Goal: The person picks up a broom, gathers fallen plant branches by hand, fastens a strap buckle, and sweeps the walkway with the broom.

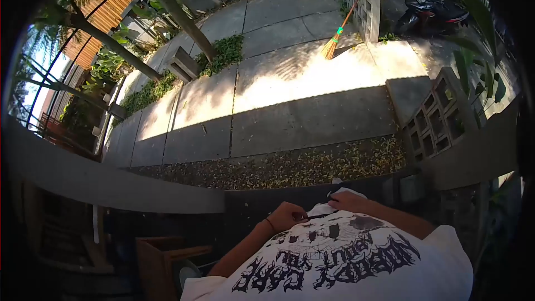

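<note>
My left hand (288, 215) is closed in front of my waist, its fingers curled inward beside a white, fabric-like patch (321, 209). A dark band circles that wrist. Just to its right, my right hand (345, 201) is also closed, with the fingers bent down at the other side of the white patch. Whatever lies in the fingers of either hand is too small and shaded to name. Below both hands spreads my white printed T-shirt (329, 256). Another white piece (356, 192) shows just beyond my right hand; its kind is unclear.
A broom (330, 50) with a green binding leans on a breeze-block wall (372, 14). Fallen leaves (278, 169) line the paving (312, 120). A motorcycle (429, 11) stands at upper right, tree trunks (181, 17) at left. A wooden box-like piece (153, 265) is low at left.
</note>
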Tool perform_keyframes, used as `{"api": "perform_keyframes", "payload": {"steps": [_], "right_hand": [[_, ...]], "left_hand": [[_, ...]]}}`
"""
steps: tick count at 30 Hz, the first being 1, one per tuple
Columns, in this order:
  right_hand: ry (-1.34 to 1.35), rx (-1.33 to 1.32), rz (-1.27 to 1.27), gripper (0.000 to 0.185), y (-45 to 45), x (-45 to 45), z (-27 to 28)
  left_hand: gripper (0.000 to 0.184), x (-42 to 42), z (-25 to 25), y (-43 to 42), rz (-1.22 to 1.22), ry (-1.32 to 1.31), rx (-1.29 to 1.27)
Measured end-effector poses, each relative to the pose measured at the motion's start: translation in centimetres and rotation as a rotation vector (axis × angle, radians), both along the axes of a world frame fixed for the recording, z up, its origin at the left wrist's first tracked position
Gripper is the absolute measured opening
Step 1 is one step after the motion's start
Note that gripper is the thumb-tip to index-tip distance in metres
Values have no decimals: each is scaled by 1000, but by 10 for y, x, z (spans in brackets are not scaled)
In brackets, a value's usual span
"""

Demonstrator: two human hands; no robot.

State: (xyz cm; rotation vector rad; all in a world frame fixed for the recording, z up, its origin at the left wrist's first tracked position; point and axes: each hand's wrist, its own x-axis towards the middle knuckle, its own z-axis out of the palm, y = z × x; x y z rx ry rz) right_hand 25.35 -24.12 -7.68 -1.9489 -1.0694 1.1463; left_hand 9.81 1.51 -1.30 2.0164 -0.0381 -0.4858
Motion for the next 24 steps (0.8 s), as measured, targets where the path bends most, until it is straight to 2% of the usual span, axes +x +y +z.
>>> {"api": "perform_keyframes", "payload": {"steps": [1,2,4,5,8,9,10,13,14,15,16,17,18,19,20,22,23,24], "right_hand": [[-158,99,0,46,11,23,3],[-140,90,-38,46,23,57,19],[-124,103,203,47,49,123,54],[-111,102,198,47,55,147,48],[-76,34,208,46,54,235,30],[-101,-70,114,46,45,263,24],[-140,-175,14,47,33,296,19],[-54,-304,-317,61,6,370,3],[-241,-225,-465,72,1,389,-14],[-2,-216,-603,74,13,424,19],[252,-44,-728,76,20,460,-9],[342,50,-669,81,36,493,-26],[-37,-158,-546,84,56,523,-53],[174,-157,-450,76,76,570,-31],[164,-167,-472,76,83,604,-30],[185,-87,-342,56,96,670,-38],[126,-27,-338,46,95,692,-50],[158,-23,-360,46,100,711,-47]], "left_hand": [[23,12,2,5,59,85,-90],[25,27,5,18,118,157,-165],[25,59,-5,64,143,188,-81],[21,71,-11,74,258,86,-162],[20,193,-45,97,93,94,-237],[23,252,-25,93,60,52,-99],[23,308,-25,92,31,36,-116],[28,458,-56,102,-179,-58,-121],[28,507,-71,105,-205,-102,-136],[26,557,-86,106,-286,-129,-122],[25,614,-98,103,-393,-155,-109],[25,668,-106,97,-465,-182,-135],[26,714,-107,96,-544,-100,-124],[27,755,-106,98,-601,-14,-104],[27,795,-103,101,-622,-25,-115],[26,867,-88,111,-811,127,112],[26,891,-86,117,-785,70,-22],[26,909,-86,121,-806,103,-25]]}}
